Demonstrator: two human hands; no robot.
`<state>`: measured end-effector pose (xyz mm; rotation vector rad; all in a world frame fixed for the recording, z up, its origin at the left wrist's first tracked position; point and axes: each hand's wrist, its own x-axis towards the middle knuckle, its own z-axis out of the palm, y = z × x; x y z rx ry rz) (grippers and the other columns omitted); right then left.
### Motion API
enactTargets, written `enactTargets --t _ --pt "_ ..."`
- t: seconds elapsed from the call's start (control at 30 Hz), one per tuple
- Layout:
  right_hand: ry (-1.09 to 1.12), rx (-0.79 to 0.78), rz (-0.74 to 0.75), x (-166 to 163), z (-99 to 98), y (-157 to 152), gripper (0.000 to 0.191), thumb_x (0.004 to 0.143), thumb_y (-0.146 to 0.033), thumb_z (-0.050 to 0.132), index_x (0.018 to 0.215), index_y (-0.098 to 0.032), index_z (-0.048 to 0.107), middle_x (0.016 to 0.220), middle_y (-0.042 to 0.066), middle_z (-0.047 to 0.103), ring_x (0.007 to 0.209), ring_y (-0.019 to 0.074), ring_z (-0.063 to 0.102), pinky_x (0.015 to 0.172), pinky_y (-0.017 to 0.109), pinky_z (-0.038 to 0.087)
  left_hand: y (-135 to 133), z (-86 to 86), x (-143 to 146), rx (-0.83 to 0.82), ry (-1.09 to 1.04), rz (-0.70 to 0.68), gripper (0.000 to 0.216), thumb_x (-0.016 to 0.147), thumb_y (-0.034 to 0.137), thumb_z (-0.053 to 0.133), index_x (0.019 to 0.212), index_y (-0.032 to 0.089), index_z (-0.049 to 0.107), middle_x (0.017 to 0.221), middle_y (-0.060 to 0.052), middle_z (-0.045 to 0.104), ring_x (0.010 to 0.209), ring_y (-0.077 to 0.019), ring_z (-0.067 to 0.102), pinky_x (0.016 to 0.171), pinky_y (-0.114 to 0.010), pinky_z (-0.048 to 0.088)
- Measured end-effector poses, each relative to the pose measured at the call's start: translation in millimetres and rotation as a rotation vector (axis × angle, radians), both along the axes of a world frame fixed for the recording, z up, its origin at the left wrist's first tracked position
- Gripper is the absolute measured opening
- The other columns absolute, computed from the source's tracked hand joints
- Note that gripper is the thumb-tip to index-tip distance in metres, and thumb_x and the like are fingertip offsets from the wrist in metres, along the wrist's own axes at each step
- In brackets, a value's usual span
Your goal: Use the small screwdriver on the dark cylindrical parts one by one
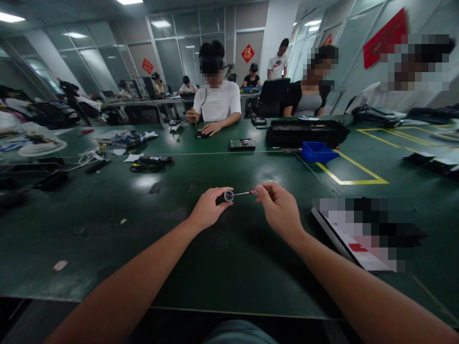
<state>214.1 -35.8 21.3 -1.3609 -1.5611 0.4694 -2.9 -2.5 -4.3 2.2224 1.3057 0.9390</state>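
Note:
Above the green table (107, 229), my left hand (208, 208) is closed around a small black cylindrical part with a silver round end (228, 196). My right hand (279, 208) pinches a thin screwdriver (244, 193) with a red collar near the fingers. The metal shaft points left and its tip meets the silver end of the part. Both hands hover a little above the table top, about a hand's width apart.
A flat blurred object with a white edge (358, 253) lies right of my right hand. Farther off are a blue bin (317, 152), a black tray (304, 133), a circuit board (242, 144) and cables (148, 164). Several people sit across the table.

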Motion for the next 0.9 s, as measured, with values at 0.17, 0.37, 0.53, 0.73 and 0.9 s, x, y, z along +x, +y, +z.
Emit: enactTargets --t 0.17,0.37,0.53,0.73,0.9 --pt "-0.145 0.043 -0.056 0.5 4.8 -1.9 0.057 0.092 -0.061 0.055 0.05 -0.022 0.049 0.046 -0.003 0.045 0.046 0.0118 0.042 0.051 0.029 0.028 0.6 -0.8 -1.5 0.01 0.012 -0.029 0.04 0.089 0.023 0.073 0.128 0.026 0.066 0.12 -0.004 0.071 0.114 -0.0241 0.062 0.102 -0.043 0.046" --pt "-0.177 0.074 -0.031 -0.4 1.8 -1.4 0.054 0.093 -0.058 0.056 0.052 -0.021 0.053 0.045 -0.004 0.044 0.043 0.0104 0.039 0.048 0.028 0.025 2.4 -5.1 -3.3 0.025 0.02 -0.039 0.041 0.089 0.026 0.072 0.129 0.027 0.066 0.12 -0.004 0.071 0.113 -0.0239 0.061 0.102 -0.043 0.046" --pt "-0.184 0.093 0.031 1.1 0.8 -0.7 0.04 0.092 -0.053 0.061 0.067 -0.022 0.062 0.056 -0.002 0.059 0.05 0.0131 0.05 0.052 0.028 0.036 1.7 -3.5 -3.2 0.005 0.028 -0.034 0.04 0.09 0.026 0.071 0.129 0.027 0.066 0.121 -0.005 0.071 0.114 -0.0247 0.061 0.102 -0.045 0.046" --pt "-0.117 0.104 0.205 1.4 0.0 -2.2 0.013 0.091 -0.033 0.06 0.099 -0.024 0.066 0.093 0.006 0.075 0.086 0.0231 0.071 0.079 0.039 0.054 0.3 -1.0 -2.2 -0.002 0.039 -0.029 0.037 0.09 0.025 0.071 0.127 0.025 0.068 0.12 -0.005 0.071 0.113 -0.0251 0.061 0.101 -0.045 0.046" --pt "-0.099 0.029 0.243 1.6 2.3 -3.7 0.019 0.093 -0.037 0.059 0.104 -0.023 0.066 0.09 0.003 0.076 0.082 0.0218 0.072 0.075 0.035 0.054 1.2 -3.2 -2.8 -0.004 0.048 -0.033 0.038 0.09 0.026 0.07 0.128 0.026 0.067 0.12 -0.005 0.071 0.112 -0.0245 0.06 0.1 -0.044 0.047"
